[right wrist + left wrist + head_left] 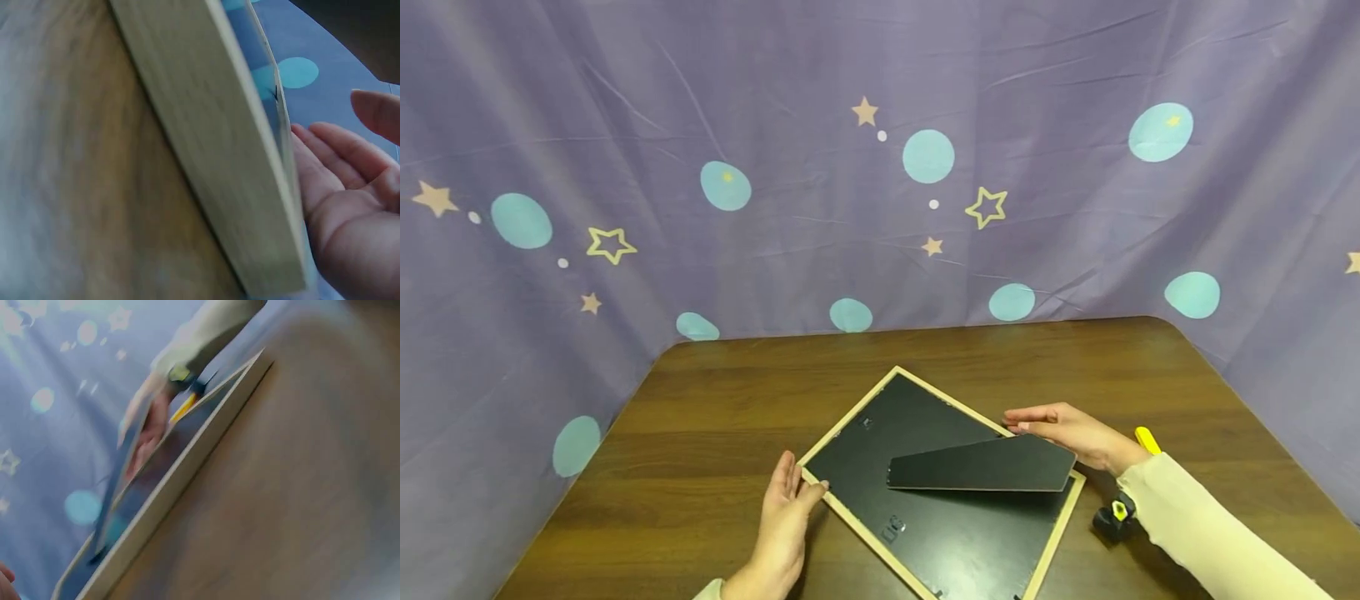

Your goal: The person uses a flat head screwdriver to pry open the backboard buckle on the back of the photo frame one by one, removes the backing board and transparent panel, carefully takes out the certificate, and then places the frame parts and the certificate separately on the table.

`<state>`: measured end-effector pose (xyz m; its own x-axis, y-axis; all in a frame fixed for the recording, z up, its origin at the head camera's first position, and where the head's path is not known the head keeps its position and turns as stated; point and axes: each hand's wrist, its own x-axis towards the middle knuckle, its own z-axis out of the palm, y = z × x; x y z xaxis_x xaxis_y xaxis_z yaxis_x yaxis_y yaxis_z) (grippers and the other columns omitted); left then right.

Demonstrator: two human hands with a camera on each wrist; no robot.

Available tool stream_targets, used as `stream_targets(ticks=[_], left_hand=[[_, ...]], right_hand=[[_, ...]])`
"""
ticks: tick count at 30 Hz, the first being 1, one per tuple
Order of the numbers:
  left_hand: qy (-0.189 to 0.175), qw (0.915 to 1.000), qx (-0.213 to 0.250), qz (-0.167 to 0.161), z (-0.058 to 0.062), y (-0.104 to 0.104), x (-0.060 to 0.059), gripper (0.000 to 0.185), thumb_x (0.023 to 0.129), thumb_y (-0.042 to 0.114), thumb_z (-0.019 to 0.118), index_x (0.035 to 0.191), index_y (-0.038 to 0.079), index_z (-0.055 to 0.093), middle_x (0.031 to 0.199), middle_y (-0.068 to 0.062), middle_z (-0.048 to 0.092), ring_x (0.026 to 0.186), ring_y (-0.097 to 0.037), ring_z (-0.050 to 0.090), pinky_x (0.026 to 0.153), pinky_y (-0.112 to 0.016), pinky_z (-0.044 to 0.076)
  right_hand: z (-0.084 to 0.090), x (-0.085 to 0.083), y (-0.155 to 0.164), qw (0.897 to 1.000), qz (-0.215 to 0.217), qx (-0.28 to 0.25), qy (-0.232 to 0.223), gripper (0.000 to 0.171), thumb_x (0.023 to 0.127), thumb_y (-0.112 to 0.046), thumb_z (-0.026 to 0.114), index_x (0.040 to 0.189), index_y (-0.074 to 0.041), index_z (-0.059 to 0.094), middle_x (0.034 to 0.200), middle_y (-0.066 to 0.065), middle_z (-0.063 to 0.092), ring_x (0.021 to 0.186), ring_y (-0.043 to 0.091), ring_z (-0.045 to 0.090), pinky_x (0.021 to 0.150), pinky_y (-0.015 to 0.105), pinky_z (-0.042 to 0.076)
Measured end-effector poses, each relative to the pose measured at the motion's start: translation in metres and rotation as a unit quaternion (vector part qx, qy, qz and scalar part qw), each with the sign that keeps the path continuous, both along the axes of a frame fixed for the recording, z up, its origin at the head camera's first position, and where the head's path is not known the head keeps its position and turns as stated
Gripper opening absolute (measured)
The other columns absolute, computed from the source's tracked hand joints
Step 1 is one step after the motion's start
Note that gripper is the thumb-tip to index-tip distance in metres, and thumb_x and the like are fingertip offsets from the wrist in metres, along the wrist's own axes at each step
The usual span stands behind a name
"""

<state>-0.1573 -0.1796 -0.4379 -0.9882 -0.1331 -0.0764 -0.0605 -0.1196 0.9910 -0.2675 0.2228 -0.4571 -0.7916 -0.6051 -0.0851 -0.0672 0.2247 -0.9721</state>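
Left hand [784, 510] sits at the frame's [842, 500] left corner, fingers [788, 477] straight and together, open, palm side against the pale wood edge, thumb tip on the rim. Reads as bracing: a flat hand on the outer edge would stop the frame sliding on the bench [715, 417], judged from the contact only. Nothing is gripped there.

Just right of those fingers lies the frame, face down, black backing [887, 433] up, turned diagonally so one corner points away from the person. Small metal tabs show on the backing near the rim. Lying flat like this puts the back side in reach of both hands.

Further right, the stand [988, 467], a dark tapered leg, is tilted up off the backing, wide end toward the right hand [1067, 433]. That hand lies over the wide end, fingers [1030, 415] extended and loosely flat, open, fingertips pointing left over the frame's right edge. I cannot tell whether the thumb is tucked under the stand; the wrist views are blurred. The right wrist view shows an open palm [340, 206] just beside the frame edge [212, 144].

Right of and behind the right wrist, a yellow tool [1147, 440] and a small black-yellow clip [1114, 517] sit on the bench, apart from the frame, near the sleeve [1195, 525].
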Motion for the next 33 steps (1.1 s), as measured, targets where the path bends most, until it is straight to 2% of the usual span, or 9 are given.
stream_targets(ticks=[4, 6, 11, 13, 16, 20, 24, 29, 33], left_hand=[[0.001, 0.9997, 0.005, -0.023, -0.007, 0.012, 0.009, 0.084, 0.086, -0.005, 0.051, 0.146, -0.007, -0.008, 0.155, -0.025, -0.007, 0.142, -0.04, 0.0, 0.115, -0.05, 0.009], [0.006, 0.9998, 0.006, -0.016, -0.009, 0.012, 0.011, 0.08, 0.088, -0.005, 0.049, 0.147, -0.006, -0.005, 0.155, -0.023, -0.005, 0.143, -0.039, 0.001, 0.115, -0.05, 0.01], [0.002, 0.9992, -0.005, 0.041, -0.016, 0.002, 0.02, 0.078, 0.086, -0.012, 0.045, 0.147, -0.006, -0.003, 0.155, -0.024, -0.005, 0.143, -0.038, 0.001, 0.115, -0.05, 0.01], [-0.004, 0.9988, -0.017, 0.045, -0.02, 0.001, 0.023, 0.081, 0.085, -0.013, 0.046, 0.148, -0.006, -0.004, 0.155, -0.024, -0.005, 0.143, -0.038, 0.001, 0.114, -0.05, 0.011], [0.005, 0.9993, -0.024, 0.029, -0.023, 0.002, 0.022, 0.083, 0.083, -0.015, 0.048, 0.148, -0.006, -0.003, 0.156, -0.022, -0.005, 0.143, -0.037, 0.001, 0.113, -0.049, 0.015], [0.027, 0.9994, -0.024, -0.004, -0.025, 0.004, 0.011, 0.084, 0.081, -0.018, 0.047, 0.148, -0.004, -0.002, 0.156, -0.021, -0.003, 0.143, -0.035, 0.002, 0.111, -0.043, 0.021], [0.038, 0.9979, -0.037, -0.036, -0.026, 0.003, -0.008, 0.086, 0.077, -0.022, 0.049, 0.149, -0.004, 0.003, 0.157, -0.019, 0.001, 0.144, -0.032, 0.004, 0.11, -0.037, 0.024], [0.041, 0.9954, -0.053, -0.069, -0.028, -0.003, -0.031, 0.085, 0.075, -0.024, 0.049, 0.147, -0.008, 0.008, 0.156, -0.022, 0.006, 0.143, -0.034, 0.008, 0.11, -0.037, 0.024], [0.044, 0.9931, -0.051, -0.095, -0.03, -0.008, -0.049, 0.082, 0.073, -0.026, 0.047, 0.146, -0.011, 0.014, 0.154, -0.025, 0.012, 0.142, -0.035, 0.011, 0.111, -0.039, 0.024]], right_hand=[[-0.003, 0.002, -0.001, 0.999, 0.01, -0.045, -0.021, 0.048, 0.1, -0.014, 0.046, 0.138, 0.012, 0.036, 0.139, 0.03, 0.04, 0.117, 0.008, 0.054, 0.094, 0.021, 0.046], [-0.005, 0.003, -0.002, 0.997, 0.022, -0.068, -0.031, 0.048, 0.1, -0.011, 0.044, 0.138, 0.015, 0.032, 0.14, 0.034, 0.035, 0.118, 0.008, 0.054, 0.091, 0.022, 0.049], [-0.01, 0.008, -0.007, 0.996, 0.044, -0.075, -0.023, 0.046, 0.101, -0.01, 0.043, 0.138, 0.015, 0.032, 0.14, 0.034, 0.035, 0.119, 0.005, 0.052, 0.093, 0.018, 0.045], [-0.012, 0.009, -0.009, 0.995, 0.047, -0.086, -0.032, 0.047, 0.1, -0.009, 0.044, 0.138, 0.016, 0.031, 0.14, 0.032, 0.036, 0.118, 0.005, 0.053, 0.094, 0.019, 0.046], [-0.013, 0.011, -0.009, 0.991, 0.041, -0.114, -0.062, 0.05, 0.099, -0.007, 0.046, 0.139, 0.017, 0.027, 0.143, 0.028, 0.035, 0.117, 0.008, 0.054, 0.091, 0.025, 0.05], [-0.017, 0.018, -0.003, 0.993, 0.019, -0.104, -0.05, 0.051, 0.098, -0.008, 0.048, 0.138, 0.017, 0.028, 0.141, 0.021, 0.042, 0.117, 0.003, 0.053, 0.092, 0.02, 0.048], [-0.019, 0.028, 0.002, 0.997, 0.002, -0.076, -0.021, 0.047, 0.096, -0.002, 0.047, 0.137, 0.017, 0.031, 0.139, 0.025, 0.043, 0.116, -0.002, 0.051, 0.093, 0.011, 0.04], [-0.017, 0.044, 0.001, 0.99, -0.02, -0.112, -0.081, 0.059, 0.084, 0.013, 0.05, 0.138, 0.018, 0.027, 0.141, 0.028, 0.039, 0.115, 0.004, 0.054, 0.09, 0.025, 0.05], [-0.017, 0.058, -0.004, 0.987, -0.042, -0.121, -0.099, 0.062, 0.083, 0.009, 0.058, 0.137, 0.018, 0.029, 0.137, 0.027, 0.045, 0.112, 0.006, 0.056, 0.087, 0.029, 0.053]])
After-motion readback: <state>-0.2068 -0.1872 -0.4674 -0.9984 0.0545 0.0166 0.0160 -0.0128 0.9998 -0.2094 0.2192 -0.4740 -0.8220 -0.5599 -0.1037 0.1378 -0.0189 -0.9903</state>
